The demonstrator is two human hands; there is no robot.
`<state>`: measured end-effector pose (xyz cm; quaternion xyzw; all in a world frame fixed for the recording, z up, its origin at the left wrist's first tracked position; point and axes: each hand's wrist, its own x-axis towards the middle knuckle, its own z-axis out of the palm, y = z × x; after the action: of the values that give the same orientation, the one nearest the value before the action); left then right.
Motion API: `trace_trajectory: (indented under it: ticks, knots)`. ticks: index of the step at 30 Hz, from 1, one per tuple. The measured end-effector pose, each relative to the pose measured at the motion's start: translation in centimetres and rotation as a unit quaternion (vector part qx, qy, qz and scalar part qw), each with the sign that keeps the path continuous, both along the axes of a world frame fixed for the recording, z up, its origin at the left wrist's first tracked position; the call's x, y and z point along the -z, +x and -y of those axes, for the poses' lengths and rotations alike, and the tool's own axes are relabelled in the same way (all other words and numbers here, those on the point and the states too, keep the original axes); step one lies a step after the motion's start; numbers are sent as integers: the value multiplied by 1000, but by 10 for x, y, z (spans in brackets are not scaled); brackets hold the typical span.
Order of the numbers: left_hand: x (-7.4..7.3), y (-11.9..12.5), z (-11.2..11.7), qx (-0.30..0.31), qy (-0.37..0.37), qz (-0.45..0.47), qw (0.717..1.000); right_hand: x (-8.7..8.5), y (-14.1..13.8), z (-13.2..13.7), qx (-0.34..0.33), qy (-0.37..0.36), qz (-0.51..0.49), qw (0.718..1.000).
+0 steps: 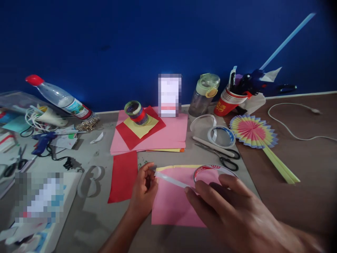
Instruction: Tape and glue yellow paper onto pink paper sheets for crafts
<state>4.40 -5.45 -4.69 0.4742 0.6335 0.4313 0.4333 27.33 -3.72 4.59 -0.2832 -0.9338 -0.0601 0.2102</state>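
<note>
My right hand (234, 211) is closed on a roll of tape (199, 171) with red print inside its ring. From the roll a whitish strip of tape (171, 180) stretches leftward, and my left hand (144, 188) pinches its free end. Both hands are over a pink sheet of paper (173, 212), whose far edge shows a thin yellow band (181, 167). Left of that sheet, a red paper strip (122, 175) lies close to my left hand. My right hand covers part of the roll and the pink sheet's right side.
Behind lie stacked pink paper (176, 135), a small round container (137, 113), scissors (221, 154), and another tape roll (221, 136). A folded paper fan (252, 131), bottle (204, 95) and paper cup (226, 102) stand right. Leftward are a glue gun (43, 142) and tilted bottle (63, 98).
</note>
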Motion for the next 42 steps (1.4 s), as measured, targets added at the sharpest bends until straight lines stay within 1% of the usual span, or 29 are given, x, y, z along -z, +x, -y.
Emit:
trace_trajectory:
  ticks: [2, 4, 8, 13, 17, 20, 26, 30, 33, 35, 39, 42]
  knots:
    - [-3, -1, -1, -12, -22, 18, 1000, -3, -2, 2, 3, 7, -10, 1000]
    - [-7, -2, -2, -8, -55, 32, 998, -4, -4, 3, 6, 11, -11, 1000]
    - [-13, -4, -3, 41, -121, 63, 990, -5, -6, 4, -7, 8, 8, 1000]
    - [-15, -4, -6, 41, -122, 61, 990, -10, -10, -2, -31, 13, 12, 999]
    - [-14, -5, -8, 48, -113, 39, 992, -24, -18, -11, -38, 24, 9, 999]
    - [-16, -4, -9, 45, -100, 34, 993, -34, -27, -18, -46, 32, 12, 998]
    - [-25, 0, -10, 20, -122, 63, 990, -48, -41, -27, -54, 32, -2, 998]
    - [-21, -2, -8, 18, -135, 104, 985, -53, -38, -24, -67, 19, -11, 998]
    - [-14, -5, -5, 24, -137, 130, 982, -49, -29, -19, -68, 7, -21, 997]
    - [-12, -6, -3, 27, -144, 137, 980, -43, -20, -16, -52, 1, -34, 998]
    - [-15, -7, -2, 27, -162, 163, 973, -22, 4, -10, -23, 2, -38, 999]
    - [-18, -7, -3, 36, -173, 167, 970, -4, 23, -5, -13, -9, -9, 1000]
